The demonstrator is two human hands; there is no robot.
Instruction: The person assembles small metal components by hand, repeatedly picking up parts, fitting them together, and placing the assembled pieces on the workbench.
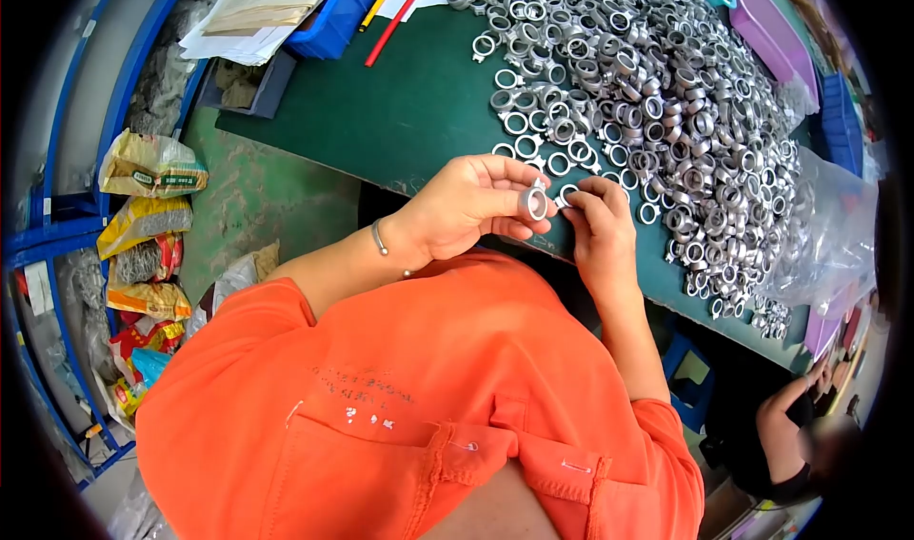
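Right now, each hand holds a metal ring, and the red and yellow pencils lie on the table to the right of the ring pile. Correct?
Not quite. The head view shows the red pencil and yellow pencil on the table to the left of the ring pile. The rest stands: left hand holds one ring, right hand another ring.

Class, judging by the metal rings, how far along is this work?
Done: no finished group can be told apart. In hand: the left hand holds one metal ring; the right hand has a second ring at its fingertips. Remaining: probably much of the large heap on the green table.
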